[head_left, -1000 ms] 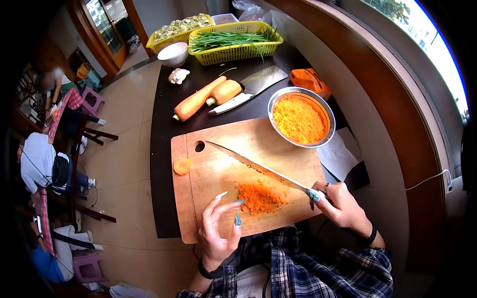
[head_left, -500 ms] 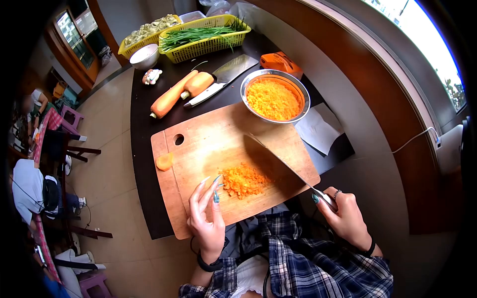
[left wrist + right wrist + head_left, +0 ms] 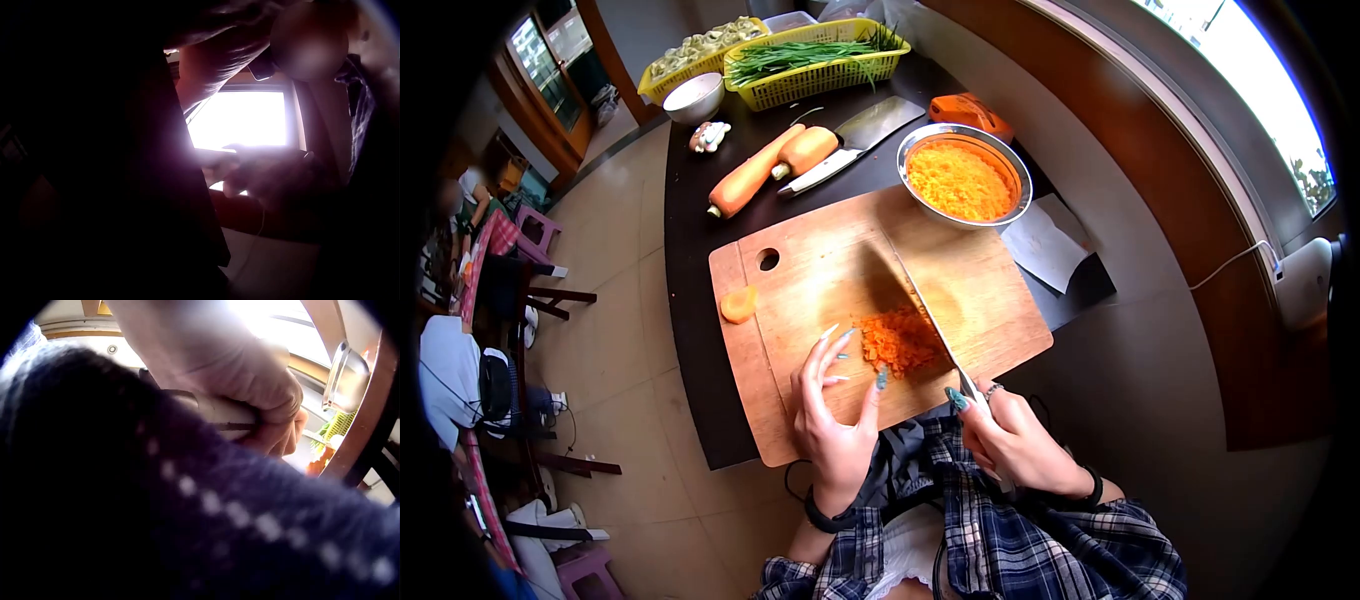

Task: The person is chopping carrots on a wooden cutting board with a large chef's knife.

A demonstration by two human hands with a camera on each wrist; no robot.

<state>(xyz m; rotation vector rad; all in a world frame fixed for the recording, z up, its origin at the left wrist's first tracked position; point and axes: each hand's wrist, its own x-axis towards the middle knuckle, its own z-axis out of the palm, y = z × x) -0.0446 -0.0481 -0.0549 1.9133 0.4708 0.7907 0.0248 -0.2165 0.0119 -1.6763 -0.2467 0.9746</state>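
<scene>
My right hand (image 3: 1020, 440) grips the handle of a kitchen knife (image 3: 932, 318), whose long blade points away over the cutting board (image 3: 990, 300). In the right wrist view the pale knife handle (image 3: 225, 414) shows inside the curled fingers. The blade stands along the right side of a small heap of chopped carrot (image 3: 890, 342). Left of that heap is my left hand (image 3: 830, 410), its fingers spread and slightly bent, fingertips at the heap's edge, holding nothing. A carrot slice (image 3: 740, 303) lies near the board's left edge. The left wrist view is mostly dark.
A metal bowl (image 3: 970, 222) of chopped carrot stands at the board's far right corner. Beyond the board lie two carrots (image 3: 745, 180) and a cleaver (image 3: 885, 122). Yellow baskets (image 3: 820, 88), a white bowl (image 3: 694, 98) and an orange package (image 3: 972, 112) stand farther back.
My right hand has brought the knife left, from the board's right side to the chopped heap. The left hand stays beside the heap. The head view has shifted.
</scene>
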